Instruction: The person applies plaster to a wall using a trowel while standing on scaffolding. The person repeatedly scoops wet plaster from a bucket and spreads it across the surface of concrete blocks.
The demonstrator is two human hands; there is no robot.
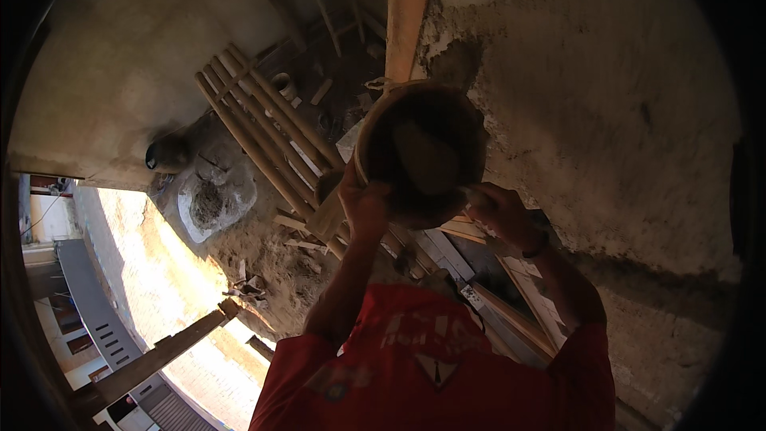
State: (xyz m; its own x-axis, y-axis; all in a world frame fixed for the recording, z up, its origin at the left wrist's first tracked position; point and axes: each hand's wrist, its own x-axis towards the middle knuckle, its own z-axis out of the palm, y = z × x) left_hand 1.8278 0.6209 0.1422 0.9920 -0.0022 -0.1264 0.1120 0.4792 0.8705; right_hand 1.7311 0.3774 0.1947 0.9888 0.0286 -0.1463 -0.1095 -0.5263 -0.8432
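Note:
A round, dark bucket (369, 140) is held up in front of me, beside the plastered wall. My left hand (367, 206) is closed on its near left rim. At the bucket's lower right side, my right hand (501, 214) is closed around what looks like the handle of a trowel. A grey, leaf-shaped surface, apparently the trowel's blade (431, 161), shows inside the bucket. Deep shadow hides most of the bucket's contents and the handle itself.
A rough plastered wall (606, 112) rises close on the right, with a wooden board (408, 16) along its edge. Bamboo poles (263, 124) stand left of the bucket. Farther left are a mixing heap (209, 201) and a dark round container (167, 153). Planks lie below me.

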